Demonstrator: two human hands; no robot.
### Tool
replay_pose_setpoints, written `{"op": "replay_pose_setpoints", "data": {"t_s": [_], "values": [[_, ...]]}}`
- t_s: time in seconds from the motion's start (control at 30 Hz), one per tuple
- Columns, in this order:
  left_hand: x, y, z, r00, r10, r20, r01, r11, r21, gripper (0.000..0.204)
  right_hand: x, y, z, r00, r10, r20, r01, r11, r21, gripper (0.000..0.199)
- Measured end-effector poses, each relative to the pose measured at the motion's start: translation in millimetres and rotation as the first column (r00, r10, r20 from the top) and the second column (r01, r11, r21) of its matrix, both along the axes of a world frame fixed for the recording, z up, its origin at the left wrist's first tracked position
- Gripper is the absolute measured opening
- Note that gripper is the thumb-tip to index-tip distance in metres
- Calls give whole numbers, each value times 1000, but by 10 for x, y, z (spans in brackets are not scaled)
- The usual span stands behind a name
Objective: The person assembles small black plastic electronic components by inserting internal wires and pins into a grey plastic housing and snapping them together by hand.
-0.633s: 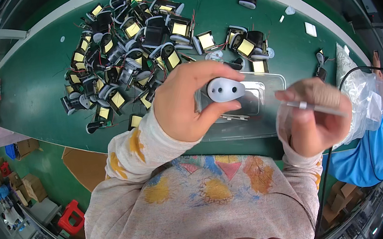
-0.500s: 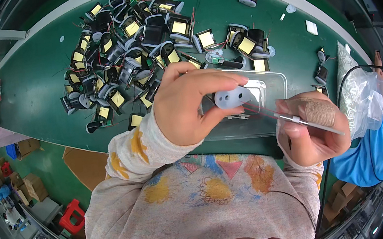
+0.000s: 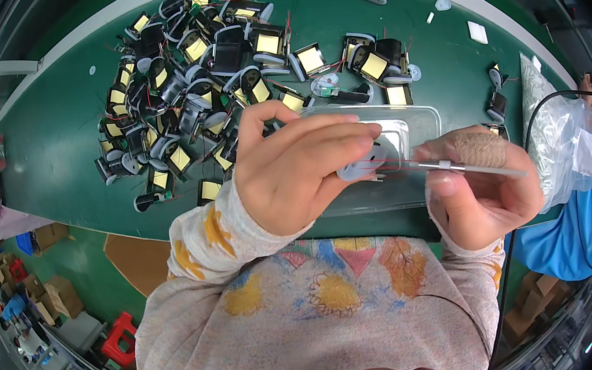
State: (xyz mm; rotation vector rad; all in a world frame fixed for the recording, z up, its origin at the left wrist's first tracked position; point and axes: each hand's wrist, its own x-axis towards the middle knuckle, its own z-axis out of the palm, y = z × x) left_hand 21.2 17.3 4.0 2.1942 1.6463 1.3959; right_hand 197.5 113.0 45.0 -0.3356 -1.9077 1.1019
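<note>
My left hand (image 3: 290, 167) is closed around a small housing with a pale grey oval end cap (image 3: 360, 169); the fingers and palm hide most of its body. Thin red wires (image 3: 398, 163) run from beside the cap towards my right hand (image 3: 486, 198). That hand pinches a narrow flat strip (image 3: 495, 168) between thumb and fingers, with a small white connector (image 3: 446, 164) on it. A tan wrap covers one right finger. Both hands are above a clear plastic tray (image 3: 438, 117), close together but apart.
A large heap of black housings (image 3: 227, 56) with grey caps and yellow pads covers the table's far left. A smaller group (image 3: 374, 64) is behind the tray. Clear plastic bags (image 3: 553, 146) lie at right, near a black cable (image 3: 558, 95) and a person's blue sleeve (image 3: 575, 232).
My left hand has turned the housing, so its end cap is tilted and its holes show less. My right hand has brought the strip slightly left and up, flatter than before.
</note>
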Motion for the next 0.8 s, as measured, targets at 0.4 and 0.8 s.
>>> {"op": "replay_pose_setpoints", "data": {"t_s": [0.4,0.8], "values": [[29,-1,-29,998,47,41,-49,997,52,35,16,-3,141,997,30,70,-39,990,135,24],[6,-20,21,999,31,-32,-30,999,22,53,11,-111,131,993,-50,106,3,917,398,36]]}}
